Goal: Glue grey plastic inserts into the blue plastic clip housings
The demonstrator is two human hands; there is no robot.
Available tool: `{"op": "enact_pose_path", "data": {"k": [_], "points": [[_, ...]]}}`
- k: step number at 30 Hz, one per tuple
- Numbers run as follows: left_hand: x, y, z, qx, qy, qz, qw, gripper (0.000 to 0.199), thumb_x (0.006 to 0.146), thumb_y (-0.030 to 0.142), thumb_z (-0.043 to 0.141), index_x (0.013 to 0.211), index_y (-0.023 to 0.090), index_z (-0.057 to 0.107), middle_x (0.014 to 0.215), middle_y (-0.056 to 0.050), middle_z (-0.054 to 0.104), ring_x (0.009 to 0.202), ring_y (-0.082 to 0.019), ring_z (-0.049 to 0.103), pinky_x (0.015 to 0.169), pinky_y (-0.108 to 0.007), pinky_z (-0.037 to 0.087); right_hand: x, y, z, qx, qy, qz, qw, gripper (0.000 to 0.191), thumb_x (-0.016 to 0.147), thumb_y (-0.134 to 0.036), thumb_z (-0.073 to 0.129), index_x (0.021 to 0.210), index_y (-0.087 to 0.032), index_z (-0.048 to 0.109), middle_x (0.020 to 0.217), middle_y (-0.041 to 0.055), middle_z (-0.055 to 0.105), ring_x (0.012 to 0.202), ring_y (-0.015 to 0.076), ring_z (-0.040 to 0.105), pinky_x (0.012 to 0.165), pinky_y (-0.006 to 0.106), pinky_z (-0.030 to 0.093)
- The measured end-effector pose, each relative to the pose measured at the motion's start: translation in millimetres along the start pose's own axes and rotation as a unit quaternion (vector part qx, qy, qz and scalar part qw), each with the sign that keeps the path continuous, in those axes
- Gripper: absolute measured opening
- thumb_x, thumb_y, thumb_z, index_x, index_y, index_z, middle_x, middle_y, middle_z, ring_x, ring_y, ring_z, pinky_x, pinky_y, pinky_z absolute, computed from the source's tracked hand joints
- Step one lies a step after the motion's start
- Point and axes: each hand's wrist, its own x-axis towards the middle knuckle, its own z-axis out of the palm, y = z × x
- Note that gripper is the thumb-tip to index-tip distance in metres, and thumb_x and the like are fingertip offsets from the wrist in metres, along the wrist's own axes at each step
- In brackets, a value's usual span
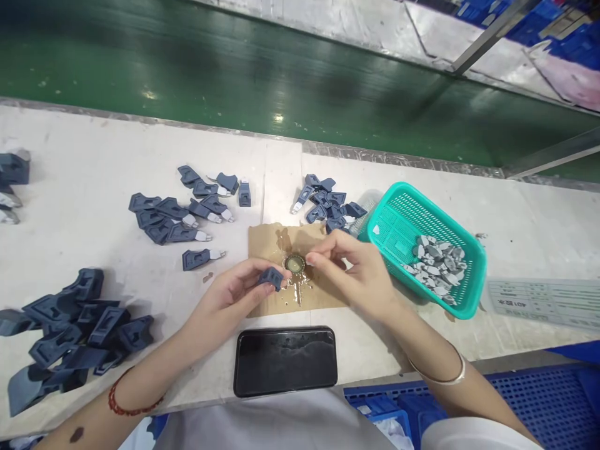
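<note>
My left hand [237, 290] is closed on a dark blue-grey plastic piece [270, 279], held over the left half of a brown cardboard sheet [328, 295]. Thumb and fingers of my right hand [359, 272] are pinched together beside a small round cap [295, 264] on that cardboard. Whatever sits between those fingertips is too small or hidden to name. Shiny wet liquid [297, 290] is spilled around the cap. Behind the cardboard lie several similar blue-grey pieces [322, 199], some with pale grey tips.
A green plastic basket [477, 281] at right holds several small grey parts [438, 265]. A black phone [285, 361] lies by the front edge. More blue-grey pieces are grouped in the left middle [171, 212] and piled front left [79, 319]. Beyond the table runs a green belt [210, 69].
</note>
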Motion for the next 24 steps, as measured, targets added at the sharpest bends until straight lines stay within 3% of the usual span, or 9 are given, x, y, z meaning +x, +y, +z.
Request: {"op": "enact_pose_path", "data": {"k": [6, 13, 20, 24], "points": [[-1, -1, 1.6, -0.031, 0.017, 0.034, 0.999, 0.011, 0.096, 0.025, 0.068, 0.102, 0.023, 0.077, 0.109, -0.006, 0.08, 0.106, -0.019, 0.072, 0.095, -0.029, 0.056, 1, 14, 15, -0.126, -0.024, -0.112, 0.985, 0.024, 0.102, -0.031, 0.059, 0.079, -0.022, 0.059, 0.069, -0.0004, 0.064, 0.061, 0.0128, 0.057, 0.059, 0.026, 0.042], [-3, -4, 3.0, -0.052, 0.002, 0.029, 0.998, 0.013, 0.098, 0.025, 0.066, 0.107, 0.024, 0.076, 0.108, -0.005, 0.079, 0.104, -0.018, 0.072, 0.096, -0.027, 0.056, 1, 18, 15, -0.179, -0.055, -0.175, 0.967, 0.023, 0.104, -0.025, 0.053, 0.081, -0.023, 0.056, 0.07, 0.0007, 0.063, 0.062, 0.0152, 0.057, 0.062, 0.028, 0.043], [-4, -6, 0.6, -0.046, 0.022, -0.011, 0.999, 0.025, 0.099, 0.038, 0.066, 0.118, 0.025, 0.075, 0.098, -0.004, 0.074, 0.079, -0.015, 0.066, 0.077, -0.026, 0.056, -2, 15, 15, -0.134, -0.057, -0.119, 0.982, 0.024, 0.102, -0.028, 0.056, 0.079, -0.022, 0.057, 0.069, 0.0002, 0.063, 0.062, 0.0143, 0.056, 0.061, 0.028, 0.042], [-4, -5, 1.4, -0.042, 0.019, -0.013, 0.999, 0.017, 0.097, 0.03, 0.069, 0.111, 0.025, 0.076, 0.104, -0.004, 0.077, 0.085, -0.015, 0.069, 0.079, -0.025, 0.057, -3, 11, 15, 0.018, -0.002, 0.006, 1.0, 0.025, 0.098, -0.037, 0.065, 0.078, -0.022, 0.061, 0.063, -0.0016, 0.063, 0.055, 0.0126, 0.053, 0.053, 0.027, 0.039]]}}
